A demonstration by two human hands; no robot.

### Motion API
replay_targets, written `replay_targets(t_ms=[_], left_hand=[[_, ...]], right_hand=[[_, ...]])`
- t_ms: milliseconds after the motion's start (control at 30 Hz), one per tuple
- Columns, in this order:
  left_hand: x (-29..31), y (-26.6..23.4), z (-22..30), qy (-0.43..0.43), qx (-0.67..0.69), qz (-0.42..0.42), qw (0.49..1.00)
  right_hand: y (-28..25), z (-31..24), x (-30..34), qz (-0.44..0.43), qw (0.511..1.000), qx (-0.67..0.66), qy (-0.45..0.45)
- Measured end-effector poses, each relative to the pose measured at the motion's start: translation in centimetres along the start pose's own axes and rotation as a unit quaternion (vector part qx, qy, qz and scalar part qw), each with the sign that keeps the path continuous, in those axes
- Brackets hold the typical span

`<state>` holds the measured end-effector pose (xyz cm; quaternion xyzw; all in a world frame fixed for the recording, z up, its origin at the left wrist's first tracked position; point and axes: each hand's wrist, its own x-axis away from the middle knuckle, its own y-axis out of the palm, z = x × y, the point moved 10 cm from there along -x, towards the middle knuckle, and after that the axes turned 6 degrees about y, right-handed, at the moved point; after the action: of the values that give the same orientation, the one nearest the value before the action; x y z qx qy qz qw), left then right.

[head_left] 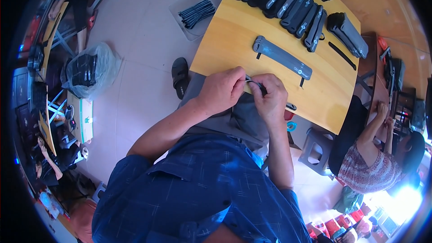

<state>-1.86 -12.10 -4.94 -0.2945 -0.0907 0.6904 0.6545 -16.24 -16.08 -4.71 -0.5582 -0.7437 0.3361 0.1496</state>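
My left hand [222, 89] and my right hand [270, 96] meet at the near edge of the yellow wooden table, fingertips pinched together. Between them is a small black strip [259, 86] with a thin, light, shiny bit by the left fingertips; the fingers cover most of it. Just beyond my hands, a long dark grey strap-shaped piece [281, 57] lies slantwise, with small black tabs sticking out beneath both ends. Part of another dark strip end [291, 106] shows beside my right wrist.
Rows of dark grey strap-like pieces [297, 13] fill the table's far side, beside a thicker stack [346, 34] and a thin black strip [342, 56]. On the floor stand a clear bin [179, 28] of black strips and a slipper [180, 77]. People work at both sides.
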Motion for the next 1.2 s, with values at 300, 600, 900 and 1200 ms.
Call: replay_targets(t_ms=[300, 600, 900, 1200], left_hand=[[0.2, 0.0, -0.1, 0.005, -0.003, 0.004, 1.0], [-0.2, -0.2, -0.2, 0.001, 0.011, -0.006, 1.0], [-0.4, -0.2, -2.1, -0.098, 0.015, -0.009, 0.995], [-0.7, 0.0, -2.1, -0.105, -0.009, -0.02, 0.994]], right_hand=[[0.0, 0.2, -0.1, 0.0, 1.0, -0.02, 0.006], [-0.1, -0.1, -0.2, -0.003, 1.0, -0.009, 0.0], [-0.1, -0.6, -0.3, 0.004, 1.0, 0.003, -0.03], [0.0, -0.6, -0.2, 0.016, 0.998, 0.014, -0.053]])
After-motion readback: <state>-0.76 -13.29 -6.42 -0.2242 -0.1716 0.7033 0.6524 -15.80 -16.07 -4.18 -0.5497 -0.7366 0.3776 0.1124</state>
